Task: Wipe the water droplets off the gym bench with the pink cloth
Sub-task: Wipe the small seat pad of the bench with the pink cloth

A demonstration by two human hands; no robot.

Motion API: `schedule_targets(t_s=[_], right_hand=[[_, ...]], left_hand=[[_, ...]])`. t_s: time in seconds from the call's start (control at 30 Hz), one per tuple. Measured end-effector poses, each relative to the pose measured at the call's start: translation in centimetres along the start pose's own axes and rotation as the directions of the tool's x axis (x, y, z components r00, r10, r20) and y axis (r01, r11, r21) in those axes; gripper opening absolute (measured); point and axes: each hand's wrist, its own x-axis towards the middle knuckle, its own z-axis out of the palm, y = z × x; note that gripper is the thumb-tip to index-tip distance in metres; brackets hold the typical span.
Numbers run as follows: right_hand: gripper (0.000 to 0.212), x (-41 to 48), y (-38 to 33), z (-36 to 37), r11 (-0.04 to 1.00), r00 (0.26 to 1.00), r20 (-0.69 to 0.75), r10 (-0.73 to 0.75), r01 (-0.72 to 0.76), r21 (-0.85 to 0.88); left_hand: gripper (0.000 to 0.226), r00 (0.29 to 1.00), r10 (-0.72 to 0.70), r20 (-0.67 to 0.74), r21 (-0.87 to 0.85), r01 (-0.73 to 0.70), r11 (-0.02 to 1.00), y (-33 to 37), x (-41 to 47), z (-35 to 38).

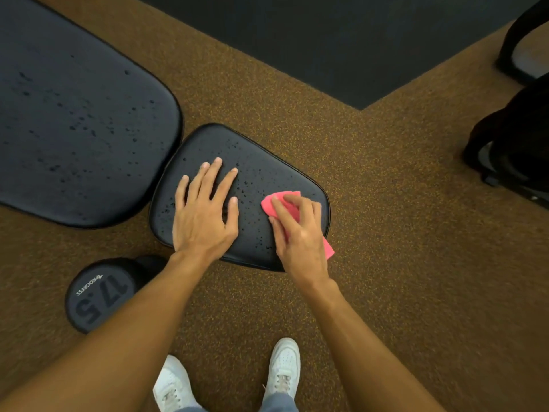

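Both bare forearms reach forward and down from the lower edge of the view onto the gym bench, whose black seat pad lies just beside the larger back pad, with a narrow gap between them.

The left hand lies palm down on the left half of the seat pad. Its fingers are straight and spread wide, pointing toward the far edge, the thumb is held out to the right, and it holds nothing. The wrist crosses the near edge of the pad.

The right hand sits over the near right corner of the seat pad, knuckles up. Its fingers are bent and closed over the pink cloth, pressing it onto the pad. The cloth is bunched under the hand. One crumpled fold sticks out past the fingertips toward the middle of the pad, and another corner shows from under the heel of the hand at the pad's right edge.

Water droplets bead across the seat pad, thickest in the strip between the two hands and up toward the far edge. More drops are scattered over the back pad.

On the speckled brown floor, just beside the near left corner of the seat pad, stands a black dumbbell with "17.5" on its end face. Two white shoes show at the bottom edge, a dark mat covers the far floor, and black equipment stands at the right edge.
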Motion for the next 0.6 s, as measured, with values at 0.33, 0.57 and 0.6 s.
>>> schedule_targets(t_s=[0.33, 0.57, 0.6], right_hand=[[0.025, 1.7, 1.7, -0.5, 0.993, 0.986, -0.118, 0.117, -0.113, 0.04], [0.043, -1.9, 1.4, -0.9, 0.997, 1.0, 0.014, 0.013, -0.014, 0.076], [0.043, -2.0, 1.7, -1.2, 0.997, 0.999, -0.002, 0.033, -0.032, 0.065]], left_hand=[[0.053, 0.999, -0.029, -0.045, 0.061, 0.031, 0.998, 0.9, 1.7, -0.6], [0.054, 0.998, -0.04, -0.039, 0.073, 0.043, 0.996, 1.0, 1.6, -0.5], [0.054, 0.998, -0.039, -0.04, 0.072, 0.042, 0.997, 0.9, 1.6, -0.4]])
